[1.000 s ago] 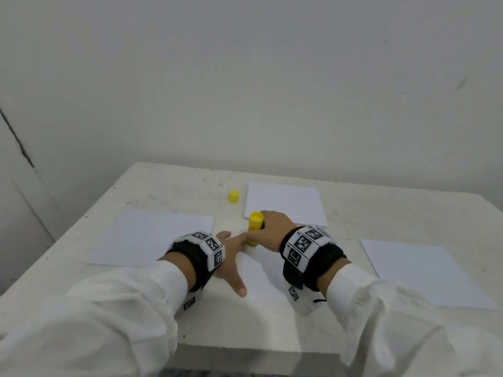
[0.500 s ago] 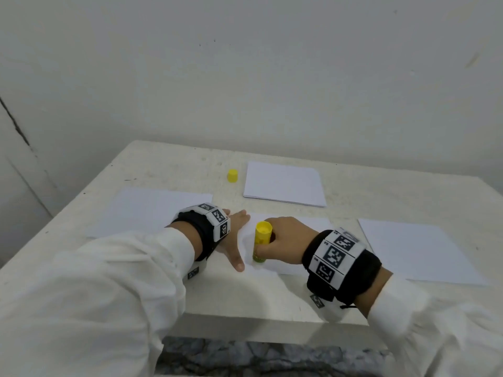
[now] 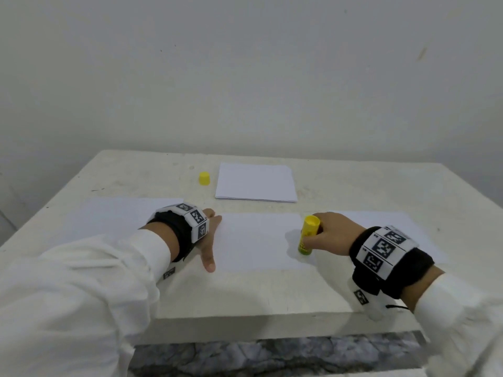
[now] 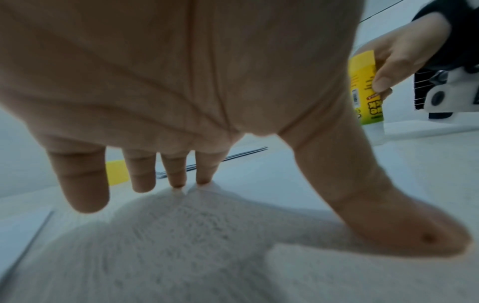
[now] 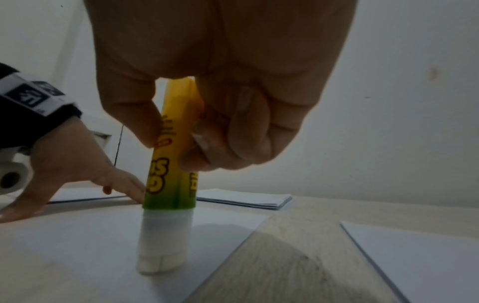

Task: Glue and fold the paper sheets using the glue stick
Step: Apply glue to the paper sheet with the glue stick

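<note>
Here the right hand [image 3: 333,235] grips the glue stick [image 3: 308,235] upright, tip on the sheet's [image 3: 255,240] right edge. The left hand [image 3: 208,238], fingers straight, pins the sheet's left edge. Paper is light and slides; the stiff stick is best gripped mid-barrel.

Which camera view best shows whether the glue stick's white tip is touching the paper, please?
The right wrist view: the glue stick stands tip-down on the middle sheet. The head view shows its yellow barrel from above, tip hidden; the left wrist view shows part of it behind the thumb.
</note>
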Tool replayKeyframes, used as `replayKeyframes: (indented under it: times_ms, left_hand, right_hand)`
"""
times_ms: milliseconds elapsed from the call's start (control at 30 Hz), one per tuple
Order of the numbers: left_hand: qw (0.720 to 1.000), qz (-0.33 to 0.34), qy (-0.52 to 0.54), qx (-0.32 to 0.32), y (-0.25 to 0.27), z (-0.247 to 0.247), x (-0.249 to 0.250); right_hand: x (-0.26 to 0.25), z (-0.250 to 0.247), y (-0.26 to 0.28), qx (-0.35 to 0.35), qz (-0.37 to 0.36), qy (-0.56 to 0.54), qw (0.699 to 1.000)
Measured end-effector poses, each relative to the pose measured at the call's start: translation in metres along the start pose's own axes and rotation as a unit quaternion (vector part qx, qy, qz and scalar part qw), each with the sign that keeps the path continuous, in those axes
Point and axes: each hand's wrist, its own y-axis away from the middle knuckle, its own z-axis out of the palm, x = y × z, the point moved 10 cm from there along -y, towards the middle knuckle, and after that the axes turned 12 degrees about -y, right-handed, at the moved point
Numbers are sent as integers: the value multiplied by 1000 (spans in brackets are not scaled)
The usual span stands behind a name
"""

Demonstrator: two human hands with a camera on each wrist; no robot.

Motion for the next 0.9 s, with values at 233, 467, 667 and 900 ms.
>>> replayKeyframes:
  times_ms: [233,467,667,900]
  left_hand:
    - [1000,-19,-12,-7,1,-5,3]
    - [999,7,20,49,2,-50,41]
    - [998,23,58,27,-22,-68,108]
    - [998,2,61,17,-22,-71,108]
  right_hand:
    - [-6,-29,-61,66,23,-32,997]
    - [10,-22,-90,56,42,-16,997]
    - [8,-22,-91,32,23,-9,999]
    - [5,-13,-43,-31,-27,-10,999]
